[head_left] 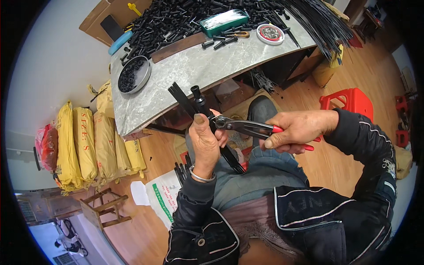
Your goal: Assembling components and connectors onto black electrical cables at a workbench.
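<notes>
Your left hand (204, 141) has its fingers closed round a bundle of black strips (185, 102) w/ a black tube (198, 99), held upright over your lap, just below the bench (198, 66) edge. Your right hand (293, 131) grips red-handled pliers (247, 126), fingers squeezed on the handles, nose touching the bundle.
</notes>
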The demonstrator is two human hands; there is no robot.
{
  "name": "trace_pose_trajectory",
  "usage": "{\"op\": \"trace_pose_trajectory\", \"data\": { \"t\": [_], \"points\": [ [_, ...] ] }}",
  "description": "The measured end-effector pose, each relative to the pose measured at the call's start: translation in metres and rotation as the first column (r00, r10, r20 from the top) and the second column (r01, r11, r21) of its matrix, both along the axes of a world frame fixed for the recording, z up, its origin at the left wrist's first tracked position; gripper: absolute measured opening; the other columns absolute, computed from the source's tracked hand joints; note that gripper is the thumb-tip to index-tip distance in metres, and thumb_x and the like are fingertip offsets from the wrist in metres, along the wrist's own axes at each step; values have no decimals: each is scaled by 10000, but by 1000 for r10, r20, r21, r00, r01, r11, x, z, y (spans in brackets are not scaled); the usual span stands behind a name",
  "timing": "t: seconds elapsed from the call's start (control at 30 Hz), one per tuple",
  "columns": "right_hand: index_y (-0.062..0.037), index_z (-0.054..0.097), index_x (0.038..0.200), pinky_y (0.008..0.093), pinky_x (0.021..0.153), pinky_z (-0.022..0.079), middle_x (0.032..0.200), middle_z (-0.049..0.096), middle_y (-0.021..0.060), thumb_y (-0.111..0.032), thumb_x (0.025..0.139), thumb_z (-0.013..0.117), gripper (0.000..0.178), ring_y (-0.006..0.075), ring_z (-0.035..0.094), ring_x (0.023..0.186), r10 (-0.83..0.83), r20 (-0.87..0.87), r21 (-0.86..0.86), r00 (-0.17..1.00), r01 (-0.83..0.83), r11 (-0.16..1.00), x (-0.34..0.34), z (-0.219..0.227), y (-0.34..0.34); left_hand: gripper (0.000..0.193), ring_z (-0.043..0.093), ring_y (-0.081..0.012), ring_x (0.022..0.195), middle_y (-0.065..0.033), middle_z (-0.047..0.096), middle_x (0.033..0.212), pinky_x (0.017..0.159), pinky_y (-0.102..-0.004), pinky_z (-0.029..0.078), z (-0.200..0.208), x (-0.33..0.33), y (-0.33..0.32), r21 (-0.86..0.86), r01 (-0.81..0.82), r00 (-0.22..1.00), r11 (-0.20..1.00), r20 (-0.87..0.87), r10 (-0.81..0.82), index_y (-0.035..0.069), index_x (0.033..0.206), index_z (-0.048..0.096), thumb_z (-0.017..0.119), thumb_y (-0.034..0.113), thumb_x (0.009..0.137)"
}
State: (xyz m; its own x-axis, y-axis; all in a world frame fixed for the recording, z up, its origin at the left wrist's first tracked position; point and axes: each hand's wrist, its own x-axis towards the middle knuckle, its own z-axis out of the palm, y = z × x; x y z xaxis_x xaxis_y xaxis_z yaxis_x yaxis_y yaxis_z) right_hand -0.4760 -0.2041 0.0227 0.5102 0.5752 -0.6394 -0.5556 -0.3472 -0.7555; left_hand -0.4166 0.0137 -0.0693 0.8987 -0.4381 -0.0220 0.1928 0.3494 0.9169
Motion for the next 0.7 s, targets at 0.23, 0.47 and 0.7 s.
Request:
{"op": "trace_pose_trajectory", "data": {
  "t": [0.23, 0.47, 0.7],
  "points": [
    [-29, 516, 943, 246, 407, 404, 605, 491, 35, -269, 950, 565, 245, 81, 505, 482, 209, 489, -425, 847, 22, 905, 0, 5, 12, 563, 375, -64, 439, 30, 381, 571, 395, -214, 301, 5, -13, -16, 114, -233, 969, 966, 114, 220, 37, 903, 505, 457, 597, 921],
    [29, 525, 957, 392, 530, 456, 639, 552, 183, -194, 939, 549, 225, 308, 574, 574, 93, 150, -425, 984, -21, 905, 0, 12, 16, 570, 377, -64, 450, 26, 384, 580, 403, -217, 307, 7, -15, -15, 147, -217, 973, 965, 110, 202, 26, 927, 515, 456, 594, 923],
    [13, 515, 947, 439, 585, 464, 673, 568, 226, -177, 895, 597, 214, 380, 580, 622, 191, 336, -461, 922, -17, 887, 3, 13, 11, 618, 364, -64, 444, 22, 377, 578, 405, -215, 302, 7, -13, -16, 138, -192, 980, 972, 80, 182, 17, 942, 525, 441, 628, 907]
  ]
}}
